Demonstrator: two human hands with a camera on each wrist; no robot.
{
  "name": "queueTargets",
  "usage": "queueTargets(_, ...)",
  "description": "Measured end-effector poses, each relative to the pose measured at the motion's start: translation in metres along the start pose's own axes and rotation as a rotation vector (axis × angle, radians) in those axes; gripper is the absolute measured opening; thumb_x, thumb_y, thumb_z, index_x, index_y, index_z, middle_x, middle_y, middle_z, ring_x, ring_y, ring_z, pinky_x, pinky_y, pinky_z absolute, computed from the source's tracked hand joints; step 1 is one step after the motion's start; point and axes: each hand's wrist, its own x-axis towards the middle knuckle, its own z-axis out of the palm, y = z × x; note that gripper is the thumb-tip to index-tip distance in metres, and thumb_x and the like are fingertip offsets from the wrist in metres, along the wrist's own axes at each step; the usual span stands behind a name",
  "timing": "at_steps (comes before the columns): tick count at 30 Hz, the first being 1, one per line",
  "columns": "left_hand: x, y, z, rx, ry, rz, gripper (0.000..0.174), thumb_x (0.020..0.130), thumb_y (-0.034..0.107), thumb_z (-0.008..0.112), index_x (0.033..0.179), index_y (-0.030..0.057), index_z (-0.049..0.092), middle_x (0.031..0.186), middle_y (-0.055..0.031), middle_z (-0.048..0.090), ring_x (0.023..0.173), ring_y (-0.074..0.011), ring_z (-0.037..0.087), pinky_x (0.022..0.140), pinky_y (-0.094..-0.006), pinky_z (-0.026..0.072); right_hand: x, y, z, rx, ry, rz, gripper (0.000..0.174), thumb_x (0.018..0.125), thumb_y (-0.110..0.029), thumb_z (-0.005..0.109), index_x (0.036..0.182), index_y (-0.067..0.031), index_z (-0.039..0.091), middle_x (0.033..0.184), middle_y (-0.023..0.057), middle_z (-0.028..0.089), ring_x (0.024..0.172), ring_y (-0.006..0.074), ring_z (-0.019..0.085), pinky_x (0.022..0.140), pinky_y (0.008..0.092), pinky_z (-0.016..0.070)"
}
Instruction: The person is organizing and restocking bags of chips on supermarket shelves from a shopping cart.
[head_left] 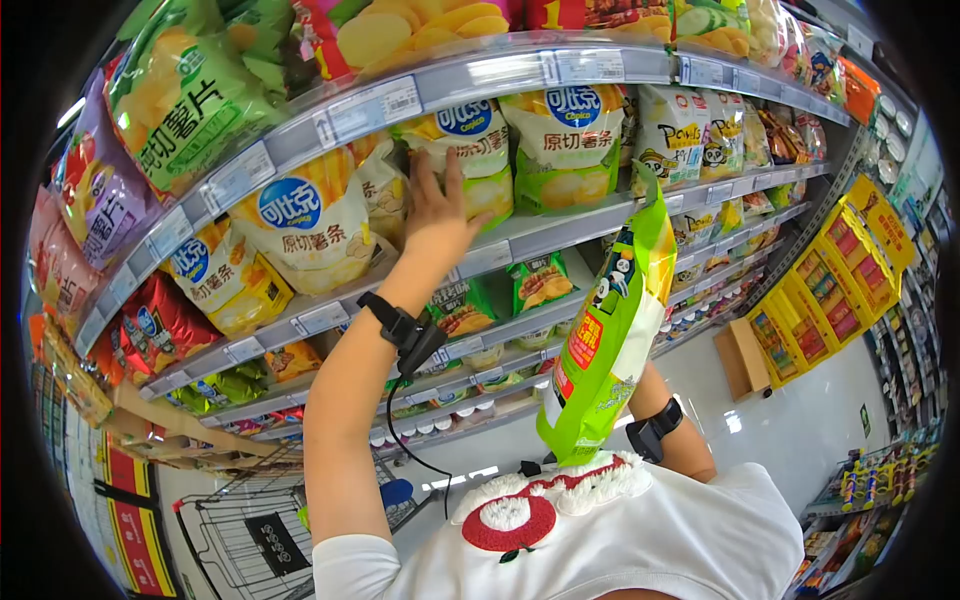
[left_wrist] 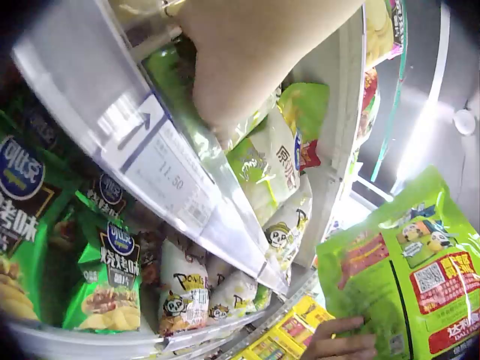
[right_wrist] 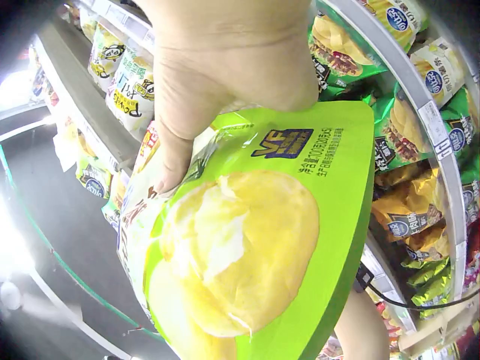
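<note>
My left hand [head_left: 440,212] reaches onto a shelf, its extended fingers against a white and green chip bag [head_left: 486,185] with a blue oval logo. In the left wrist view that hand [left_wrist: 240,75] lies just above the shelf's price strip, its fingertips hidden. My right hand [right_wrist: 225,90] grips a bright green snack bag [right_wrist: 341,180] by one end, thumb on the side with the picture of yellow chips. In the head view this snack bag [head_left: 605,330] stands tilted before my chest and hides the right hand; panda pictures show on it.
More white chip bags [head_left: 295,225] stand beside my left hand. Lower shelves hold green chip bags [left_wrist: 105,277] and panda-printed packs [left_wrist: 184,289]. A shopping cart [head_left: 240,535] is at lower left. Yellow display racks [head_left: 835,285] and a cardboard box [head_left: 740,360] stand to the right.
</note>
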Motion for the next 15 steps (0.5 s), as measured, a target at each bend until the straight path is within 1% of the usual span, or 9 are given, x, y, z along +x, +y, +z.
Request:
queueTargets(1, 0.004, -0.004, 0.003, -0.017, 0.0, 0.007, 0.095, 0.073, 0.039, 0.071, 0.141, 0.0062, 0.013, 0.138, -0.0314, 0.012, 0.122, -0.0514, 0.027, 0.099, -0.0528, 0.0316, 0.001, -0.001, -0.002, -0.002, 0.001, -0.002, 0.06, 0.083, -0.038, 0.06, 0.13, -0.0051, 0.042, 0.127, 0.0134, 0.051, 0.112, 0.0254, 0.054, 0.096, 0.041, 0.0431)
queueTargets(2, 0.006, -0.006, 0.007, -0.002, -0.019, -0.044, 0.099, 0.066, 0.034, 0.078, 0.139, 0.0065, 0.017, 0.138, -0.0281, 0.012, 0.123, -0.048, 0.028, 0.101, -0.0489, 0.0324, 0.001, -0.003, -0.003, -0.001, 0.004, -0.007, 0.06, 0.083, -0.038, 0.06, 0.13, -0.0051, 0.042, 0.126, 0.0133, 0.052, 0.112, 0.0253, 0.054, 0.096, 0.0409, 0.0432)
queueTargets(5, 0.019, -0.01, -0.012, -0.205, -0.057, -0.164, 0.104, 0.055, 0.029, 0.084, 0.135, 0.0085, 0.02, 0.139, -0.0249, 0.011, 0.124, -0.0436, 0.03, 0.102, -0.0442, 0.034, -0.001, -0.007, -0.006, -0.011, 0.018, -0.018, 0.06, 0.083, -0.038, 0.06, 0.13, -0.0051, 0.043, 0.126, 0.0132, 0.052, 0.111, 0.0251, 0.054, 0.096, 0.0407, 0.0437)
queueTargets(6, 0.022, -0.009, -0.016, -0.255, -0.093, -0.259, 0.11, 0.047, 0.025, 0.088, 0.133, 0.0111, 0.021, 0.139, -0.0216, 0.01, 0.125, -0.0396, 0.031, 0.103, -0.0402, 0.0354, -0.002, -0.008, -0.007, -0.018, 0.022, -0.019, 0.06, 0.083, -0.038, 0.06, 0.13, -0.0051, 0.043, 0.126, 0.0131, 0.052, 0.111, 0.025, 0.055, 0.095, 0.0406, 0.0439)
queueTargets(9, 0.02, -0.009, -0.008, -0.138, -0.048, -0.249, 0.112, 0.048, 0.025, 0.087, 0.134, 0.0125, 0.018, 0.139, -0.0204, 0.01, 0.124, -0.039, 0.033, 0.101, -0.041, 0.0377, -0.001, -0.013, -0.01, -0.035, 0.017, -0.028, 0.059, 0.083, -0.038, 0.06, 0.13, -0.0051, 0.043, 0.125, 0.0129, 0.052, 0.11, 0.0247, 0.055, 0.095, 0.0403, 0.0444)
queueTargets(13, 0.023, -0.008, -0.013, -0.107, -0.155, -0.297, 0.111, 0.048, 0.026, 0.087, 0.134, 0.0125, 0.019, 0.14, -0.0207, 0.009, 0.126, -0.0397, 0.031, 0.101, -0.041, 0.0382, -0.003, -0.019, -0.02, -0.066, 0.003, -0.038, 0.059, 0.083, -0.038, 0.06, 0.129, -0.0051, 0.044, 0.125, 0.0127, 0.053, 0.109, 0.0244, 0.056, 0.094, 0.04, 0.045)
queueTargets(15, 0.021, -0.002, -0.015, -0.177, -0.127, -0.348, 0.112, 0.048, 0.027, 0.087, 0.135, 0.0128, 0.018, 0.14, -0.0229, 0.01, 0.127, -0.0406, 0.028, 0.101, -0.0435, 0.0367, -0.002, -0.022, -0.02, -0.077, -0.004, -0.041, 0.059, 0.083, -0.038, 0.06, 0.129, -0.0051, 0.044, 0.125, 0.0126, 0.053, 0.109, 0.0243, 0.056, 0.094, 0.0399, 0.0453)
